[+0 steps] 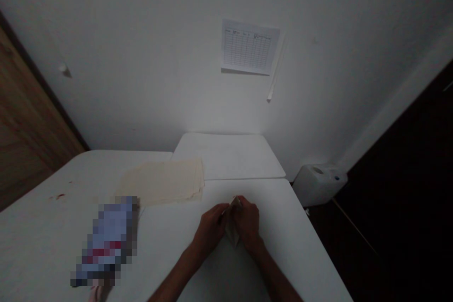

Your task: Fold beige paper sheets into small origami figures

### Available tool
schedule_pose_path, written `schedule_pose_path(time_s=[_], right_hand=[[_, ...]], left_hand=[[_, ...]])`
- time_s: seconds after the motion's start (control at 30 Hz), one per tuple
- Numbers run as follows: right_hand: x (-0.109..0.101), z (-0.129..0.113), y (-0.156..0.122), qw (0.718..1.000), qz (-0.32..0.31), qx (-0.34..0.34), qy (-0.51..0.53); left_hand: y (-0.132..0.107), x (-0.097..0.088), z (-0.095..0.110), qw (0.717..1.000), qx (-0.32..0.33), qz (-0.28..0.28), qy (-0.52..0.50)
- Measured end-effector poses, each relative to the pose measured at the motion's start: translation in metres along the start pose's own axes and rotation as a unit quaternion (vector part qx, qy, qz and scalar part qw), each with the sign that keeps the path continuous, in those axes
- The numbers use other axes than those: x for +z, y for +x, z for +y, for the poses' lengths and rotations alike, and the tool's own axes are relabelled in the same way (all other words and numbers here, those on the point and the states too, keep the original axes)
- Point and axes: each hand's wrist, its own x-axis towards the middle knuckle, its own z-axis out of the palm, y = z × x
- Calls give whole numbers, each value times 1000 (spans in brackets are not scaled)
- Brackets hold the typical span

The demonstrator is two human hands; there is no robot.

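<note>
Over the white table, both hands are closed on a small folded piece of thin beige-grey sheet [232, 229], paper or cloth, I cannot tell which. My left hand [211, 226] pinches its left edge. On the other side my right hand [248, 222] grips it near the top, the fingers bent around it. The folded piece narrows to a point at its lower end, between the two hands. To the left of my left hand lie several thin beige sheets [164, 181], flat and overlapping, with uneven edges.
A blue, white and red item [108, 238], pixelated, lies on the left of the white table [283, 245]. Behind are a white panel [230, 155] and a wall with a printed sheet [249, 48]. A white plastic container [314, 186] stands beyond the right edge; wooden furniture [28, 118] is far left.
</note>
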Motion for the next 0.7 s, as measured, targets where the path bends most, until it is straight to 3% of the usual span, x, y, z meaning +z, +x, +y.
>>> schedule_pose_path(time_s=[0.23, 0.57, 0.7], right_hand=[[-2, 0, -1, 999, 2, 7, 53], [2, 0, 0, 1000, 13, 14, -8], [5, 3, 0, 999, 15, 22, 26]], left_hand=[[-1, -1, -2, 1000, -7, 11, 15], [-2, 1, -4, 1000, -11, 3, -4], [-2, 1, -7, 1000, -14, 12, -4]])
